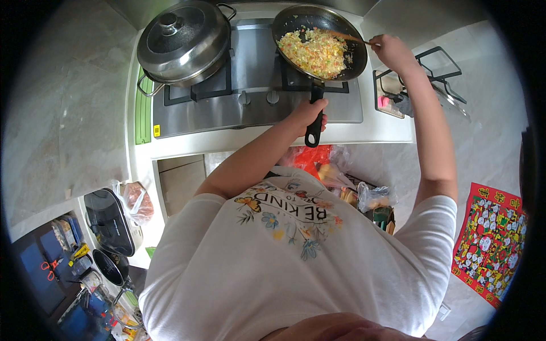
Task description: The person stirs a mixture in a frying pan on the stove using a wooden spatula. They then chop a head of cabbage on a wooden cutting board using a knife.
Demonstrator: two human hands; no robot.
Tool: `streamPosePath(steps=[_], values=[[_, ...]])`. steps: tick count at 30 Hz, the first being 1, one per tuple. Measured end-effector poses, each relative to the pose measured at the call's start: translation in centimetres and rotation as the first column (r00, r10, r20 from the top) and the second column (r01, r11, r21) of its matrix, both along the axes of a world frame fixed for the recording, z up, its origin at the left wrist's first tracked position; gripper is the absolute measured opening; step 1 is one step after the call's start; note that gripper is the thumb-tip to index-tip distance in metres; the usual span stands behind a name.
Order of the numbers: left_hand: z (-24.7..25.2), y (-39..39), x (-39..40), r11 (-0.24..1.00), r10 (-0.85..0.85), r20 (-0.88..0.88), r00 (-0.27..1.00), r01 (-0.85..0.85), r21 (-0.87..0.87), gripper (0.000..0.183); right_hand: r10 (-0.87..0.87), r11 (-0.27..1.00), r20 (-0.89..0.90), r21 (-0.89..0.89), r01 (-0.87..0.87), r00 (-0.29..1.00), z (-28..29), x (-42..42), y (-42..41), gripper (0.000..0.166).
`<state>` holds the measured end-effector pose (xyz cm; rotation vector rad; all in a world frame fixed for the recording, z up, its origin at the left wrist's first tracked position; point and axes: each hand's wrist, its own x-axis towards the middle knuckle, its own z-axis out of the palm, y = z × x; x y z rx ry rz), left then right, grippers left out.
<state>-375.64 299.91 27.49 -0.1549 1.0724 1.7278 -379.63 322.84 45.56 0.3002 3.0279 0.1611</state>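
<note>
My left hand (pixel 310 114) is closed around the black handle (pixel 316 93) of a dark frying pan (pixel 360 55) over the right burner of the gas hob. In the pan lies fried rice (pixel 318 53) with yellow, green and reddish bits, heaped on the left and middle. My right hand (pixel 390 49), past the pan's right rim, grips a wooden spatula (pixel 347 37). The spatula's front part reaches into the pan at the rice's upper edge; its tip is hard to make out.
A lidded steel pot (pixel 187 47) stands on the left burner of the steel hob (pixel 256 113). A metal rack (pixel 439 79) is right of the counter. Plastic bags (pixel 315 160) lie below the counter edge. A black appliance (pixel 111 223) stands at the left beside a bagged item (pixel 137 202).
</note>
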Motion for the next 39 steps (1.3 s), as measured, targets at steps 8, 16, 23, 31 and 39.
streamPosePath(steps=[8,16,23,31,39], values=[[0.0,0.5,0.2,0.999,-0.034,-0.02,0.999,0.034,0.004,0.034,-0.137,0.962,-0.04,-0.245,0.123,0.99,-5.1,-5.5,-1.3,0.029],[0.3,0.4,0.2,0.999,-0.01,-0.044,0.999,0.009,-0.033,0.035,0.173,0.959,-0.053,-0.22,-0.181,0.983,0.3,1.6,-4.5,0.022],[-0.2,0.7,0.3,1.0,-0.006,-0.002,1.0,0.006,-0.011,0.034,0.194,0.95,0.069,-0.263,-0.169,0.979,5.6,5.2,-6.4,0.019],[0.2,1.0,0.4,0.999,-0.046,-0.016,0.999,0.047,0.004,0.032,-0.134,0.965,-0.047,-0.234,0.119,0.99,-1.4,0.9,-4.1,0.024],[0.7,0.7,0.4,0.999,-0.036,-0.02,0.999,0.036,-0.001,0.032,-0.356,0.934,-0.142,-0.08,0.348,0.923,-4.3,-2.7,1.0,0.027]])
